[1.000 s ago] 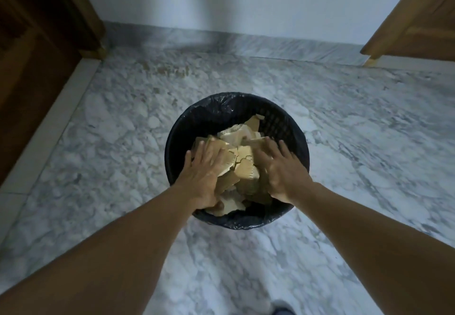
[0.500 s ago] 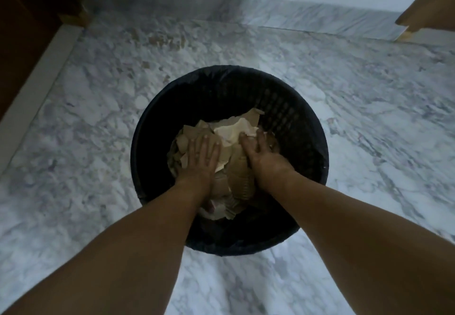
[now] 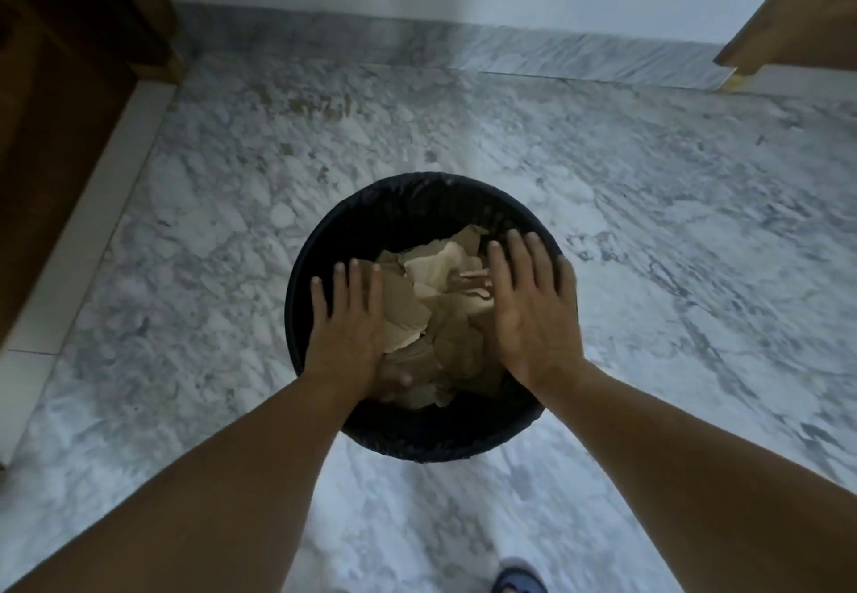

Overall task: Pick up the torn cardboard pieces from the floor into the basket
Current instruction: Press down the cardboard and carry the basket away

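Observation:
A round black basket [image 3: 417, 202] lined with a dark bag stands on the marble floor in the middle of the view. Several torn brown cardboard pieces [image 3: 445, 295] fill it. My left hand [image 3: 352, 328] hovers flat over the left side of the pile, palm down, fingers spread, holding nothing. Over the right side, my right hand [image 3: 533, 309] is also flat with its fingers apart and empty; its outer edge covers the basket's right rim. No cardboard shows on the floor.
Grey-white marble floor [image 3: 649, 221] surrounds the basket. A dark wooden door frame [image 3: 69, 82] runs along the left, and a wooden door edge [image 3: 788, 21] is at the top right. A white wall with a marble skirting [image 3: 510, 49] is behind. A shoe tip [image 3: 517, 581] shows at the bottom.
Both hands have lifted off the cardboard pile they were pressing down and spread apart toward the basket's sides. The view has pulled back from the basket.

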The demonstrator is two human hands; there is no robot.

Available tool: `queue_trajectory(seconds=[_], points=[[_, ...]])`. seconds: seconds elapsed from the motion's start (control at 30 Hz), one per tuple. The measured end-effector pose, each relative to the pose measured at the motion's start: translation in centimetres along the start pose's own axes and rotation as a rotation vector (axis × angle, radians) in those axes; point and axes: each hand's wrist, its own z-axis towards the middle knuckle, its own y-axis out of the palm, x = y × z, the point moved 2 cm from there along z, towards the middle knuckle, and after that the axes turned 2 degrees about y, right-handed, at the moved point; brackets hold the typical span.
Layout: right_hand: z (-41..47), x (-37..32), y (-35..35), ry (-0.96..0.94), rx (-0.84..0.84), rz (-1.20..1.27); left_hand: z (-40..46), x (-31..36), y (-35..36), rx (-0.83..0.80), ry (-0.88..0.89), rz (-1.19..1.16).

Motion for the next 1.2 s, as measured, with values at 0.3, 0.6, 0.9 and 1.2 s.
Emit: queue_trajectory(seconds=[0.3,0.6,0.9,1.2], points=[[-2.3,4.3,-1.5,0.660,-0.315,0.514,-2.3,-3.5,-2.7,-0.026,-0.582,-0.758],[-4.9,7.6,-8.7,0.677,-0.376,0.499,-5.7,-2.6,-9.3,-0.031,-0.533,-0.780],[-9.8,10.4,-19.3,0.712,-0.325,0.490,-11.2,-0.7,-19.4,0.037,-0.456,-0.790],[-17.7,11.2,-28.3,0.791,-0.272,0.521,-18.9,0.4,-27.4,0.045,-0.399,-0.831]])
